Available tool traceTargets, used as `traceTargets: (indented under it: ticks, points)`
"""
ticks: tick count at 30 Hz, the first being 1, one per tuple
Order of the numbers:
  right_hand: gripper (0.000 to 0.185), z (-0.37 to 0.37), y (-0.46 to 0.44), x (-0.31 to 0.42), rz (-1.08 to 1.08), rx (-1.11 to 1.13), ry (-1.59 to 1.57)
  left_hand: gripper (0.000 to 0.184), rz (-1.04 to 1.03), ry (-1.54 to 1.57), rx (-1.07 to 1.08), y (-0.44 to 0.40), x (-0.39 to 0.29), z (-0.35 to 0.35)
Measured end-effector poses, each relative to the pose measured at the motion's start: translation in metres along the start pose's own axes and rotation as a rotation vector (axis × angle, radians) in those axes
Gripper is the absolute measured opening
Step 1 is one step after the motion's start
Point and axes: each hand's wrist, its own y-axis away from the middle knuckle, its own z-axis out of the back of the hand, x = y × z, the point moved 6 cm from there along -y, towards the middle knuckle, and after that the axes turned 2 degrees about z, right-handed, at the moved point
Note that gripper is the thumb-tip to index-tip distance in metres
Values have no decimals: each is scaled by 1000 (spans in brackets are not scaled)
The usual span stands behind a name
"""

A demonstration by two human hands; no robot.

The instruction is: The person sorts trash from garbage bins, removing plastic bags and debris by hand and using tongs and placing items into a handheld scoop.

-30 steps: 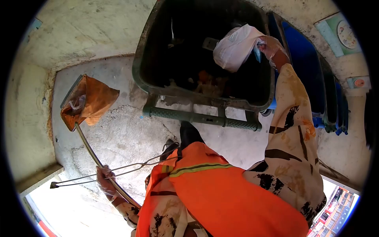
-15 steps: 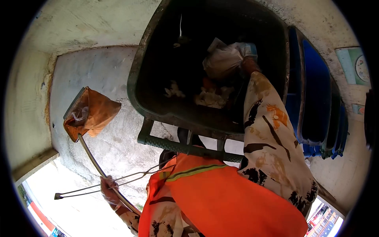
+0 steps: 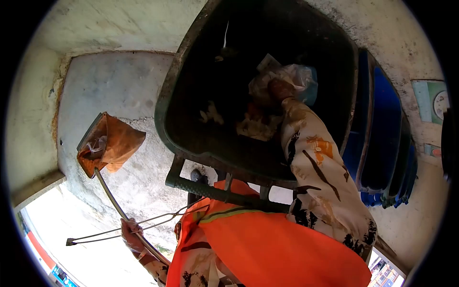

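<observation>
My right hand (image 3: 281, 90) is down inside a dark green wheeled bin (image 3: 165, 103), closed on a whitish translucent plastic bag (image 3: 306, 76) with a light blue side. Its fingertips are lost in shadow and in the bag. My left hand (image 3: 132, 235), in a thin clear glove, is wrapped round the metal handle of a long-handled dustpan (image 3: 125, 142). That pan is brownish orange and holds some clear plastic scraps. Long metal tongs (image 3: 103, 235) cross beside the left hand; whether its fingers also hold them is unclear.
Pale crumpled litter (image 3: 258, 127) lies in the bin, below the bag. The bin's green handle bar (image 3: 224, 193) runs close to my orange vest (image 3: 282, 244). Blue bins (image 3: 385, 129) stand in a row at the right. Walls close in on the left and behind.
My right hand has shifted left across the plastic bag, from its right end towards its middle. The view has tilted slightly. My left hand keeps its grip.
</observation>
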Motion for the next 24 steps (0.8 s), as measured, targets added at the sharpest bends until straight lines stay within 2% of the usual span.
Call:
traceTargets:
  ticks: [2,3,5,7,9,11,14,16,17,19,21,23,24]
  points:
    - [17,23,7,-22,-178,127,-323,42,10,29,31,1,-2,-6]
    - [17,36,13,-28,-187,123,-322,42,19,65,59,2,-3,-9]
    - [17,69,22,-32,-35,52,-70,42,-16,45,12,2,-4,-7]
    - [17,89,45,-31,119,5,184,42,-21,74,45,-3,2,1]
    - [17,98,74,-44,191,-5,306,39,-43,96,97,-9,4,4]
    - [13,100,111,-94,117,-23,-468,39,-32,131,145,-17,6,5]
    - [8,123,163,-136,120,-14,-356,38,-44,146,186,-25,4,5]
    - [6,136,186,-164,103,-311,-244,38,-53,134,196,-36,8,12]
    - [6,137,193,-168,85,-313,-238,39,-59,118,191,-39,11,16]
    - [9,126,223,-203,-993,-345,-1715,39,-79,91,179,-40,11,19]
    - [14,151,239,-220,-867,-516,-1618,39,-84,107,251,-42,10,22]
    - [18,168,256,-266,-861,-755,-1688,40,-88,112,279,-41,10,24]
    - [18,164,263,-301,-689,-767,-1400,38,-92,112,302,-42,11,26]
